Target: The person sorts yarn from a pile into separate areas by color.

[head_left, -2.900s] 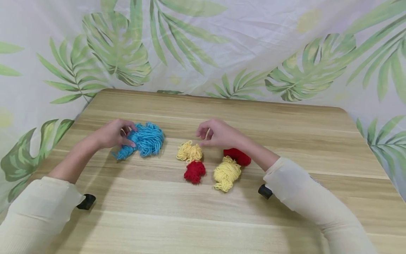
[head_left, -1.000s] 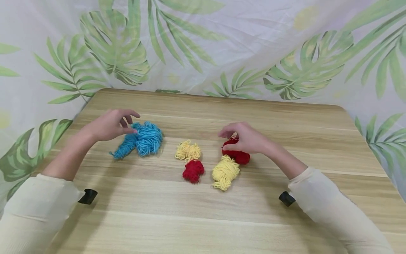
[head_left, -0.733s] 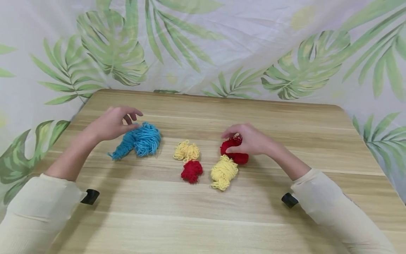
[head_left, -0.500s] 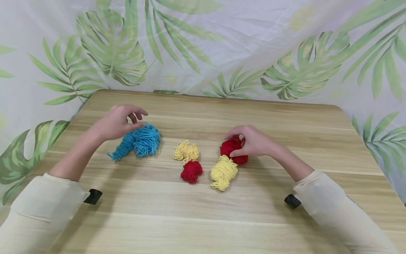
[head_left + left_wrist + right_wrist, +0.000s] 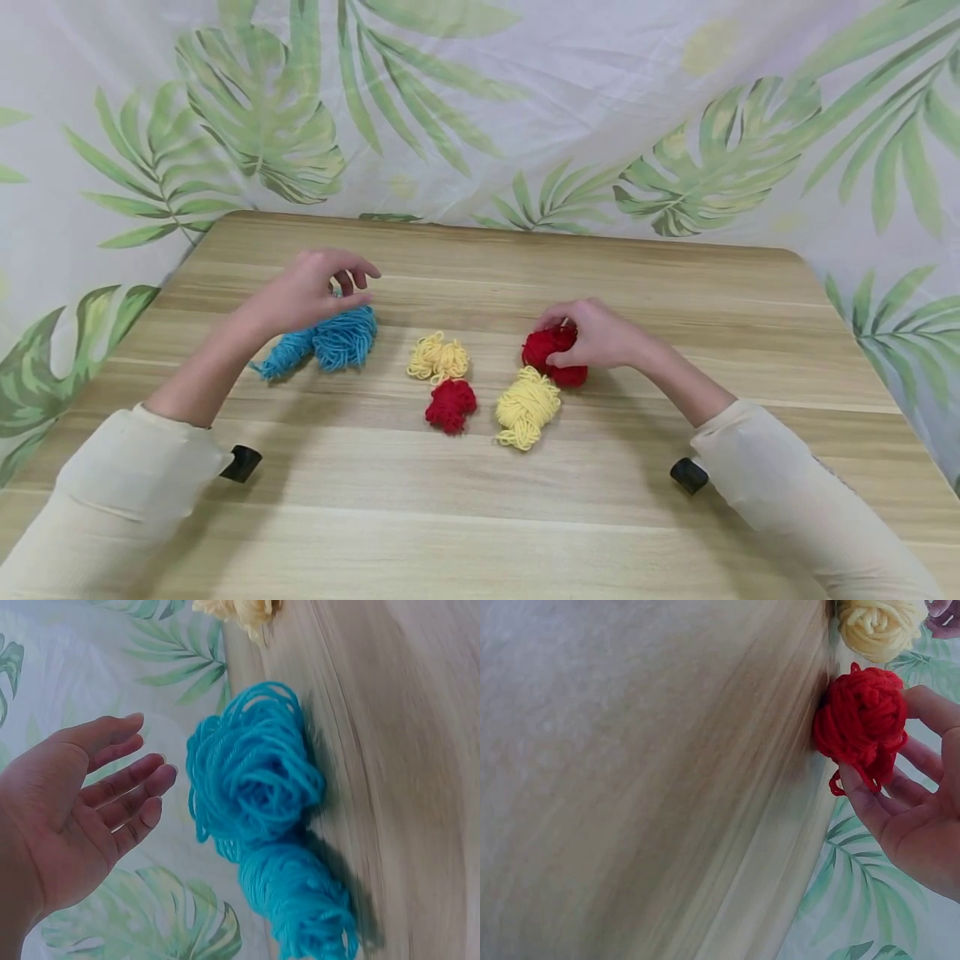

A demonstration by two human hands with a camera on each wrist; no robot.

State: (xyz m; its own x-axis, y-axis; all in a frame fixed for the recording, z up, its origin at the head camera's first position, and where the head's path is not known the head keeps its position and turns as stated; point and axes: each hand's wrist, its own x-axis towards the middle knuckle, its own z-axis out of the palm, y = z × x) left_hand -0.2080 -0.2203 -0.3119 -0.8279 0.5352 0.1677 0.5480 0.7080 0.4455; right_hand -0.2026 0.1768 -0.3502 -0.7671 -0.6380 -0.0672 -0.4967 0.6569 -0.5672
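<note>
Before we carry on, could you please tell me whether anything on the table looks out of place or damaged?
Nothing looks spilled or damaged; only the smaller yellow yarn bundle, beside the small red bundle, looks slightly untidy, loosely looped rather than neatly wound.

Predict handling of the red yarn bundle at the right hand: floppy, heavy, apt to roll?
Probably soft and squashable: the red yarn bundle is wound strands with no hard core visible. Likely light, being all yarn as far as shown. Rolling seems limited given its lumpy outline, but loose loops by the fingers might snag.
</note>
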